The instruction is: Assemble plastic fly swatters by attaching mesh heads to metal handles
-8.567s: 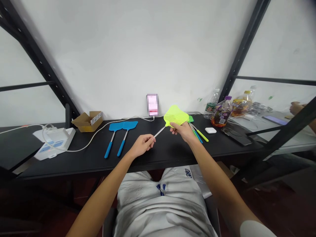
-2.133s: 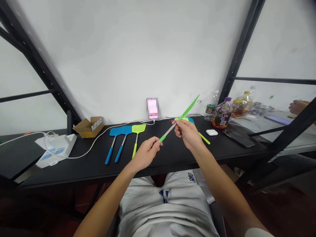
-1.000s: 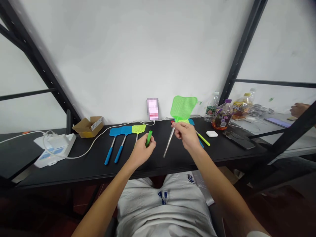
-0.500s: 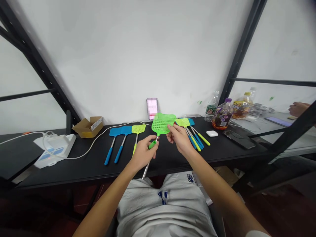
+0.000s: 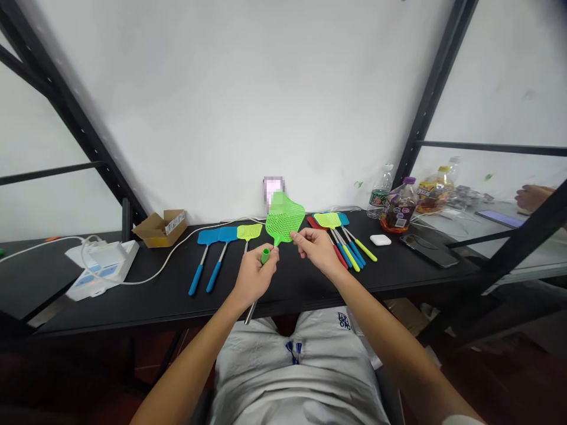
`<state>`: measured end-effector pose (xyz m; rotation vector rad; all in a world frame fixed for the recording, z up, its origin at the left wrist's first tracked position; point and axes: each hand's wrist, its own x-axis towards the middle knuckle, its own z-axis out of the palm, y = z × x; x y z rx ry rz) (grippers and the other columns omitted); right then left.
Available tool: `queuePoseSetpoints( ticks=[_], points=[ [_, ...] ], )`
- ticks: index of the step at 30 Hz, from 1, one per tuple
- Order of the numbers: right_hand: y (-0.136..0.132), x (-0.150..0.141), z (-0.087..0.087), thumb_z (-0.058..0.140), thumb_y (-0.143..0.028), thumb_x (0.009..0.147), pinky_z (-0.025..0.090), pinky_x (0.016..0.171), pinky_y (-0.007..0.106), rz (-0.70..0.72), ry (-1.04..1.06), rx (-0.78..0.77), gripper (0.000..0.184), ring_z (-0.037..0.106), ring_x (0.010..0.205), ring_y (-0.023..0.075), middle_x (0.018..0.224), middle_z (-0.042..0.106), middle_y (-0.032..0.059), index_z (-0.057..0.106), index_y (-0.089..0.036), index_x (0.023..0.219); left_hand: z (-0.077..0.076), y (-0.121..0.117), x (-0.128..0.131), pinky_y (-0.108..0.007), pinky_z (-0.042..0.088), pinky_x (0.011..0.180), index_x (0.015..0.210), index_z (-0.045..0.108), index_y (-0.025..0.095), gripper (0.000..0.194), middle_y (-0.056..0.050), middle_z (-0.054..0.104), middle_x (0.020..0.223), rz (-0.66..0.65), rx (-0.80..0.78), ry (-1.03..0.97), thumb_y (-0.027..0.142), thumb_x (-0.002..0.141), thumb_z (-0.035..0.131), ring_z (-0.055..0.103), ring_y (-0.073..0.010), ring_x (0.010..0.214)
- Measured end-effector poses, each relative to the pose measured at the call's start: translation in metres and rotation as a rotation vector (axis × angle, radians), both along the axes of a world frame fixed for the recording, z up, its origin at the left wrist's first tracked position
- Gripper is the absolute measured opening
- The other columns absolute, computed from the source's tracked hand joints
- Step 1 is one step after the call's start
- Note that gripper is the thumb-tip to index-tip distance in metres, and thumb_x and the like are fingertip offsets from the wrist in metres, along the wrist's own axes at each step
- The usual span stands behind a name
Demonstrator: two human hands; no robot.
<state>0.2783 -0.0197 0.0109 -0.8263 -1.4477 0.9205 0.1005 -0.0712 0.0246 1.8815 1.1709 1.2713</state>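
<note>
A green fly swatter with a perforated head is held up over the table, its head tilted and warped along the top right. My left hand is closed round its neck, together with a green handle tube; a metal rod sticks out below the fist. With thumb and finger, my right hand pinches the lower right edge of the head. To the left lie two blue fly swatters and a yellow-green fly swatter, partly behind my left hand.
On the right, several swatters in red, blue and yellow-green overlap. Beyond them are a white case, a dark phone and bottles. A cardboard box and white power strip stand left. A propped phone leans on the wall.
The green swatter has moved left and its head has turned more upright, with both hands shifting left. My right hand has slid to the head's lower corner. The red swatter shows more.
</note>
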Motion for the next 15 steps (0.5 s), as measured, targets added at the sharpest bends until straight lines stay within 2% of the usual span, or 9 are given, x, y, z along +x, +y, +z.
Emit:
queuePoseSetpoints(
  ticks=[3,5,8,10,12,15],
  points=[
    [0.002,-0.001,-0.003,0.073,-0.052,0.075,0.033,0.042,0.022,-0.075,-0.032,0.016,0.039,0.045,0.04,0.0084,0.047,0.052,-0.0036,0.059,-0.018,0.062,-0.002,0.001,0.002,-0.021,0.023,0.044,0.069,0.048,0.019,0.034,0.006,0.038,0.047,-0.022,-0.055,-0.023,0.042,0.093,0.046,0.031,-0.008,0.043],
    [-0.004,-0.002,0.001,0.07,-0.05,0.078,0.036,0.043,0.022,-0.067,-0.032,0.032,0.034,0.049,0.044,0.0092,0.053,0.059,-0.0016,0.063,-0.017,0.068,-0.003,0.003,0.002,-0.022,0.023,0.044,0.069,0.048,0.019,0.033,0.006,0.038,0.046,-0.02,-0.067,-0.021,0.042,0.093,0.046,0.031,-0.0081,0.042],
    [-0.018,-0.006,0.011,0.067,-0.048,0.081,0.044,0.047,0.023,0.123,-0.005,-0.032,0.032,0.065,0.065,0.0156,0.079,0.071,0.0064,0.069,-0.017,0.087,-0.003,0.004,0.001,-0.022,0.025,0.046,0.068,0.049,0.019,0.035,0.005,0.04,0.049,0.013,-0.01,0.017,0.043,0.093,0.046,0.033,-0.0084,0.045],
    [-0.027,-0.011,0.016,0.071,-0.047,0.078,0.05,0.052,0.024,0.23,0.02,-0.081,0.034,0.068,0.08,0.02,0.092,0.072,0.009,0.069,-0.018,0.095,-0.003,0.004,0.0,-0.022,0.026,0.048,0.068,0.052,0.018,0.035,0.004,0.042,0.052,0.037,0.036,0.062,0.042,0.093,0.046,0.036,-0.0091,0.048],
    [-0.033,-0.016,0.017,0.074,-0.046,0.075,0.054,0.058,0.027,0.256,0.036,-0.091,0.034,0.068,0.084,0.021,0.09,0.071,0.0082,0.068,-0.018,0.093,-0.003,0.001,0.002,-0.022,0.027,0.05,0.069,0.055,0.017,0.033,0.003,0.045,0.054,0.033,0.065,0.114,0.04,0.092,0.047,0.037,-0.0095,0.051],
    [-0.033,-0.019,0.015,0.071,-0.048,0.078,0.054,0.059,0.028,0.198,0.126,-0.091,0.031,0.066,0.076,0.0189,0.082,0.07,0.0052,0.066,-0.019,0.086,-0.004,-0.003,0.006,-0.022,0.026,0.05,0.069,0.056,0.016,0.03,0.004,0.045,0.054,-0.041,0.05,0.153,0.038,0.089,0.051,0.035,-0.0087,0.051]
  ],
)
